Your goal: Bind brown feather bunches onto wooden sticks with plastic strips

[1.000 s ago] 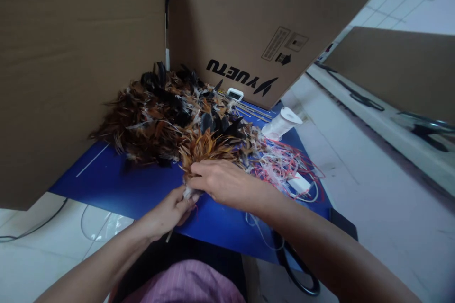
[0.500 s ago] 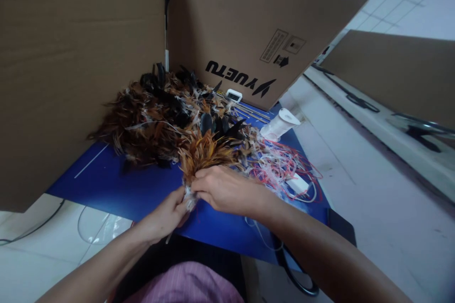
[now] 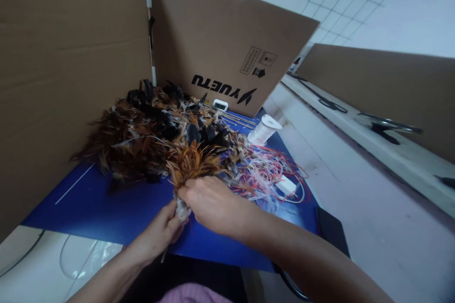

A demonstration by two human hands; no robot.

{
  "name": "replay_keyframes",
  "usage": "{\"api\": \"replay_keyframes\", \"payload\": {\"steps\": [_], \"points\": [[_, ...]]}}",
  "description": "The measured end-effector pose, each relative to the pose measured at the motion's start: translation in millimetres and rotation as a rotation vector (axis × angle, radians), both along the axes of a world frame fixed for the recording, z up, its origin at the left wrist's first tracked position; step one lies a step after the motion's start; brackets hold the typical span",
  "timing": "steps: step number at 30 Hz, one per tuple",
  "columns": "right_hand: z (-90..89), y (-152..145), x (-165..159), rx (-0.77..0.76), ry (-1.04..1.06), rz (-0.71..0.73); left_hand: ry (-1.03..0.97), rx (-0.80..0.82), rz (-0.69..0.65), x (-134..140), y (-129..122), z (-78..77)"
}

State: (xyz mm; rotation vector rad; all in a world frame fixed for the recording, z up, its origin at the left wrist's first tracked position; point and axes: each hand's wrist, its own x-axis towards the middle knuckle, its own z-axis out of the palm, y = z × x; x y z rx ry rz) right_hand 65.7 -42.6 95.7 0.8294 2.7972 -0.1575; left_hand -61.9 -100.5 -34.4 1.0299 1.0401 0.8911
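A bundle of orange-brown feathers (image 3: 194, 161) with a pale fluffy base stands out from between my two hands, over the front of the blue table. My left hand (image 3: 166, 225) is closed round the base of the bundle, and a thin stick end pokes out below it. Higher up, my right hand (image 3: 206, 201) has its fingers closed at the near side of the same feathers; its fingertips are partly hidden. Behind the bundle lies a large heap of brown and black feathers (image 3: 131, 142).
Cardboard panels (image 3: 227, 23) wall in the back and left of the blue tabletop (image 3: 131, 208). On the right are a white spool (image 3: 265, 130), tangled red and clear strings (image 3: 266, 170) and a white plug-like block (image 3: 285, 184). Thin sticks (image 3: 238, 118) and a small display (image 3: 220, 105) lie behind.
The whole view has shifted, so the scene sits further left and lower. Both hands stay on the feather bundle, with the right hand's fingers slightly more tucked in.
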Motion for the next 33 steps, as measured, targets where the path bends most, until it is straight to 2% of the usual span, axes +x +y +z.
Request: {"api": "replay_keyframes", "payload": {"steps": [10,15,19,22,26,30,33], "points": [[-11.6,-3,0,0.082,0.083,-0.046,0.097,0.089,0.098,2,1,-1.4],[-13.4,-7,0,0.061,0.142,-0.192,0.112,0.092,0.089,3,0,3.2],[-18.3,-17,4,0.081,0.253,-0.395,0.100,0.093,0.089,5,0,0.8],[-31.7,-27,5,0.151,0.376,-0.550,0.058,0.079,0.098,7,1,-1.0],[-61.0,-41,0,0.260,0.619,-0.673,0.023,0.052,0.153,8,3,1.7],[-85.7,-51,-9,0.322,0.681,-0.634,0.136,0.136,0.208,4,4,7.4],[-94.3,-52,-13,0.339,0.714,-0.574,0.212,0.165,0.228,3,5,10.4]]}}
